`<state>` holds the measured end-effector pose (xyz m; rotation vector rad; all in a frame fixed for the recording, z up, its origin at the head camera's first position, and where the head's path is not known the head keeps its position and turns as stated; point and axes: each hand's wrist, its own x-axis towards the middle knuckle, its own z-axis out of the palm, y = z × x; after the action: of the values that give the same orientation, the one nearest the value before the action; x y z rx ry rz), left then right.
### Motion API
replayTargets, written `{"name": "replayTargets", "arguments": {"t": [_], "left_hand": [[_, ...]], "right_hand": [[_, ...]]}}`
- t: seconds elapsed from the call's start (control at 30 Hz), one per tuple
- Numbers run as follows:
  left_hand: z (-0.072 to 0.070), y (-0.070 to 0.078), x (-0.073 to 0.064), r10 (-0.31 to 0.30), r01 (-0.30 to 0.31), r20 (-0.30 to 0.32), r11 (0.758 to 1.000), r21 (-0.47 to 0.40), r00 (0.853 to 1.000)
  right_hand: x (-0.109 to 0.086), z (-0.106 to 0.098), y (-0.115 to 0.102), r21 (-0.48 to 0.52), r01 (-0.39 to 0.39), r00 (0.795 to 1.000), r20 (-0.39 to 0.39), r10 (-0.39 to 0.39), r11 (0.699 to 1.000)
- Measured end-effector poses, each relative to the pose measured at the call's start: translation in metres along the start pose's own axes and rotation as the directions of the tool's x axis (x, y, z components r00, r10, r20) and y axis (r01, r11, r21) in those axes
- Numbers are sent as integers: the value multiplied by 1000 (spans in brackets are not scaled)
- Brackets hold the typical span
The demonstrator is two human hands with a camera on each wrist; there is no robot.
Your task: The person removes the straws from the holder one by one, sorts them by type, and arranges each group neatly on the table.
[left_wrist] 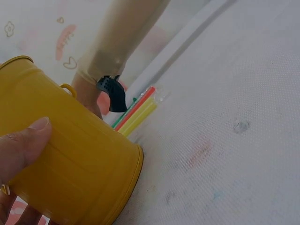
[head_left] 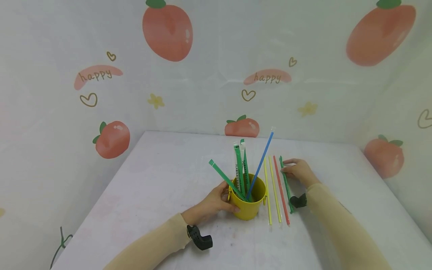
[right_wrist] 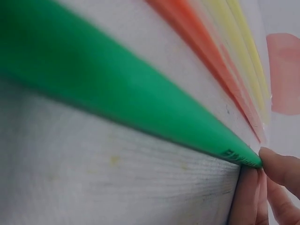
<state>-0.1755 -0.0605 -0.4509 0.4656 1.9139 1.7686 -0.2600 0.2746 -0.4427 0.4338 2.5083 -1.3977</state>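
My left hand (head_left: 213,201) grips the side of a small yellow bucket (head_left: 247,212), thumb on the near wall and other fingers round its left. In the left wrist view the thumb (left_wrist: 23,147) presses on the bucket's wall. Several green wrapped straws (head_left: 239,168) and one blue straw (head_left: 261,162) lean in the bucket. On the right, my right hand (head_left: 300,172) pinches a green wrapped straw (head_left: 286,186) near its far end. The right wrist view shows thumb and fingers on the tip of this green straw (right_wrist: 140,101), which lies along the table.
Between bucket and right hand, a red straw (head_left: 282,191) and two yellow straws (head_left: 275,191) lie side by side on the white table (head_left: 162,168). A white cloth with fruit prints (head_left: 202,86) hangs behind. Dark wrist cameras (head_left: 201,239) sit on both wrists.
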Motion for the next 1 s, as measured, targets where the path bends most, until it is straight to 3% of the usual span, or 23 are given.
{"name": "replayTargets", "arguments": {"t": [0.27,1.0], "left_hand": [[0,-1,1,4,-4,2,1000,-20,1000],[0,-3,2,5,-5,11,1000,-28,1000]], "right_hand": [[1,1,0,34,-49,999,0,49,998],[-1,-1,0,58,-56,998,6,56,997]]}}
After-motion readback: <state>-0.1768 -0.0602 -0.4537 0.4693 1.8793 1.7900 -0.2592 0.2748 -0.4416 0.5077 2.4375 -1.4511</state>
